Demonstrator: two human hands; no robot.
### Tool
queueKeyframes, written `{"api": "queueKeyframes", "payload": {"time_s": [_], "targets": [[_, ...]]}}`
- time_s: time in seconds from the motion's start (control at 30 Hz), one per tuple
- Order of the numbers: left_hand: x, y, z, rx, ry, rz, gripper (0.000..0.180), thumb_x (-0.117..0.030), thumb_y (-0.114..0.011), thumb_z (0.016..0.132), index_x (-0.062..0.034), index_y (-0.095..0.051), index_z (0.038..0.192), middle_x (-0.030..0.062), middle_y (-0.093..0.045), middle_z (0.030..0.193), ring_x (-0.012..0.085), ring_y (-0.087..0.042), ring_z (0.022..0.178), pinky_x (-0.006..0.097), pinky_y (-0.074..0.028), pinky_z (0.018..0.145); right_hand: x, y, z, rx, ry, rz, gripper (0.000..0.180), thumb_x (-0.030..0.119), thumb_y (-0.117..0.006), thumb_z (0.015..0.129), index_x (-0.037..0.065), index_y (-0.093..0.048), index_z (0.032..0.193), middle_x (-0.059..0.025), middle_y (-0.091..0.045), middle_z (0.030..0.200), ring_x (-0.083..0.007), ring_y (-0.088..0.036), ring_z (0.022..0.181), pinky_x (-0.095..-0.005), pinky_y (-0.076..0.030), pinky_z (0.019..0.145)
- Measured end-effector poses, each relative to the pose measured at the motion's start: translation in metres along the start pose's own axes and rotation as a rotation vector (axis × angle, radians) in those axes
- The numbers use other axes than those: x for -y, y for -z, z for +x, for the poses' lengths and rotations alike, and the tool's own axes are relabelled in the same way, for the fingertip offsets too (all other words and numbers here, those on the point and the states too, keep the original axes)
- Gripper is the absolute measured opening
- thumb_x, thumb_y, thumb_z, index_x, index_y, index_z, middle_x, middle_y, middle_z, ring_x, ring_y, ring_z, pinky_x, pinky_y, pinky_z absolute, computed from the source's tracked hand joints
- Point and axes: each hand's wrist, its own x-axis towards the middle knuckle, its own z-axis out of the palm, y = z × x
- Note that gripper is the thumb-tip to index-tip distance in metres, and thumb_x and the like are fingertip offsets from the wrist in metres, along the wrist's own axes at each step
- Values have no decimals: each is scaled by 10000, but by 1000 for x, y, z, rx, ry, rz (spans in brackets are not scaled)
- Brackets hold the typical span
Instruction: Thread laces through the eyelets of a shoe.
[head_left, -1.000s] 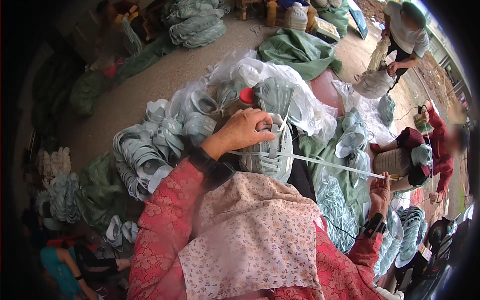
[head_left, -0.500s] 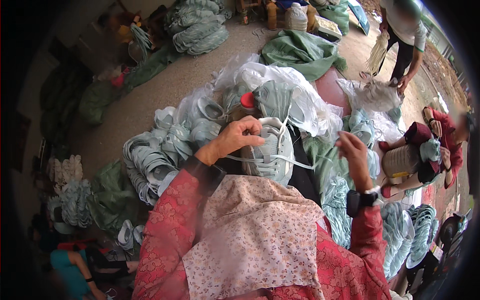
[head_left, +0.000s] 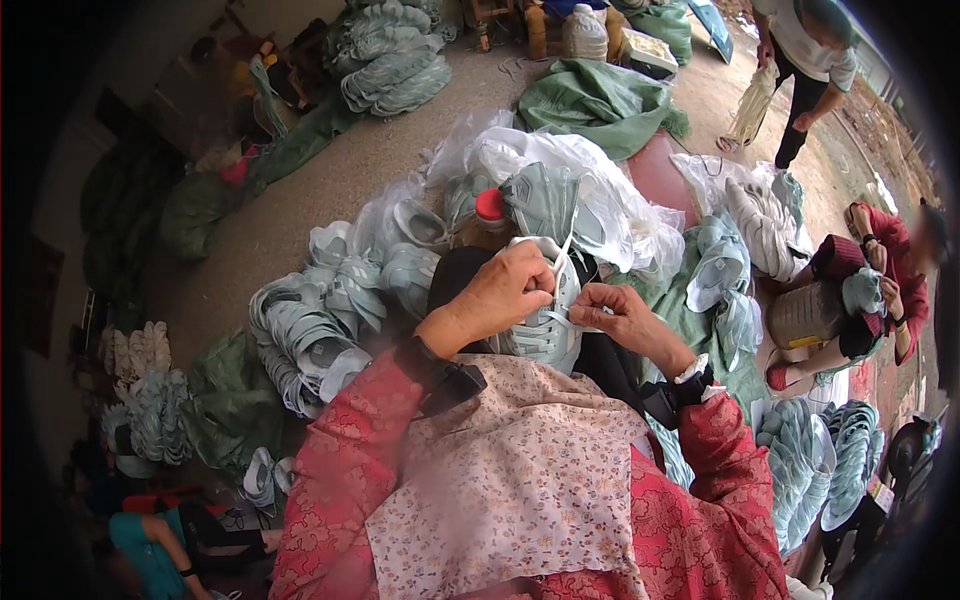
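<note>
Containers: lidded jar (head_left: 482, 236) just past the shoe, red cap (head_left: 490, 205) on, brownish look through the side, contents unclear. Clear plastic wrap (head_left: 500, 150) behind it, bunched around more pale uppers (head_left: 540, 200). Green sack (head_left: 595, 100) on the floor beyond, slumped, inside hidden. Far back: whitish jug (head_left: 585, 35) beside an amber bottle (head_left: 536, 32), fill can't be read; open box (head_left: 650, 50) with pale stuff showing at the top.

Shoe upper (head_left: 540, 342): in front of the floral apron (head_left: 510, 440), between the dark trouser legs, toe toward the wearer, collar pointing away. Pale grey-green, light lining at the collar, white lace (head_left: 558, 319) crossing the front, eyelet row visible on the right side. Middle is covered by fingers.

Left hand (head_left: 500, 297): over the tongue, fingers curled; can't tell what its grip has. Right hand (head_left: 632, 322): at the upper's right edge, grip pinched on the lace, thumb to forefinger.
</note>
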Motion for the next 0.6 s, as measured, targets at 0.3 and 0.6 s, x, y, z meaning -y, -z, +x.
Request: {"api": "queueKeyframes", "payload": {"time_s": [0.3,0.6], "targets": [[7,0,4,198,131,-384,117,-69,-762,816,-23,-755,923,4,-591,881,107,-550,838,250,-438,736,11,-14,-5,-183,77,-211,169,170,-669,896,2,-668,914,-69,-654,792,-143,-592,733,-312,-472,686],[5,-3,5,263,168,-442,110,-12,-728,807,-12,-746,915,20,-633,864,117,-595,832,267,-470,734,51,18,16,-43,405,-571,288,131,-806,736,52,-653,967,-101,-620,1005,-287,-645,875,-376,-504,750]]}}
